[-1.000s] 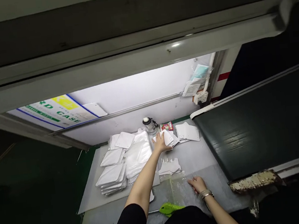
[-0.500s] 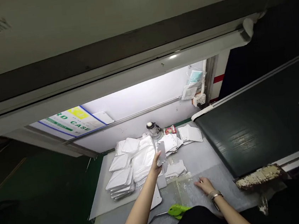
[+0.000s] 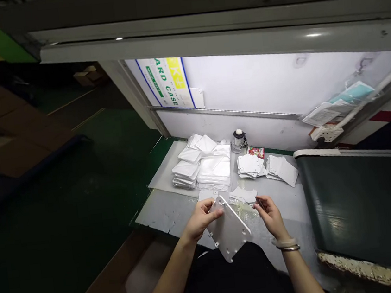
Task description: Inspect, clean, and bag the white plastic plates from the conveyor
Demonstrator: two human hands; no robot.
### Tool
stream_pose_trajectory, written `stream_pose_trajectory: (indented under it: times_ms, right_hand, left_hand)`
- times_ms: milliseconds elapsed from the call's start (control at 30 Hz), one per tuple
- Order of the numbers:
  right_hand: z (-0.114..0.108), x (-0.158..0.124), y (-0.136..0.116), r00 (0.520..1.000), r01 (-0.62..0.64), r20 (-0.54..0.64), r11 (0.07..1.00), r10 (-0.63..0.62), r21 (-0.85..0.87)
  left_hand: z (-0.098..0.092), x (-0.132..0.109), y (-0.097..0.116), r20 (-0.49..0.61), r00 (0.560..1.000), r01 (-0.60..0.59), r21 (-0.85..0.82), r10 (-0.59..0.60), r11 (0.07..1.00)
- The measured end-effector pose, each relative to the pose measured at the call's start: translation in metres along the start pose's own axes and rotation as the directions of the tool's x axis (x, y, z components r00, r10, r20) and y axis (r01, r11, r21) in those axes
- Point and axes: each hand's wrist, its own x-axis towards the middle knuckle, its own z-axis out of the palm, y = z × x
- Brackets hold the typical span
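A white plastic panel (image 3: 229, 231) with holes and small tabs along its edges is tilted up in front of my body. My left hand (image 3: 200, 220) grips its upper corner, thumb on the near face. To the right of the panel, apart from it, my right hand (image 3: 272, 217) is closed in a pinch on a small thin dark piece (image 3: 260, 203), whose kind I cannot make out. Beyond my hands lie flat white cut pieces (image 3: 244, 194). Loose white panels (image 3: 249, 165) are piled behind them, with another pile (image 3: 282, 170) to the right.
Stacks of wrapped white panels (image 3: 214, 168) stand at the back left of the table. A clear bottle (image 3: 238, 141) and a red packet (image 3: 256, 151) are near the wall. A dark green conveyor belt (image 3: 362, 203) borders the right side. An open cardboard box (image 3: 105, 282) sits lower left.
My view has swung left. My left hand has brought the panel from near the stacks back toward my body. My right hand has risen off the tabletop; the green-handled tool is out of sight.
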Motion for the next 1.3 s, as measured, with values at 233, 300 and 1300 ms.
stream_pose_trajectory:
  times_ms: [233, 300, 1300]
  right_hand:
    - [0.002, -0.020, -0.149, 0.647, 0.669, 0.510, 0.742, -0.567, -0.025]
    - [0.002, -0.026, -0.168, 0.543, 0.744, 0.573, 0.668, -0.614, 0.011]
    - [0.026, -0.033, -0.201, 0.720, 0.687, 0.221, 0.721, -0.658, -0.093]
  left_hand:
    - [0.018, -0.032, 0.034, 0.014, 0.982, -0.190, -0.007, 0.190, 0.982]
    - [0.020, -0.037, 0.037, 0.024, 0.972, -0.232, -0.015, 0.232, 0.973]
    - [0.054, -0.041, 0.017, 0.294, 0.647, -0.762, 0.222, 0.703, 0.608]
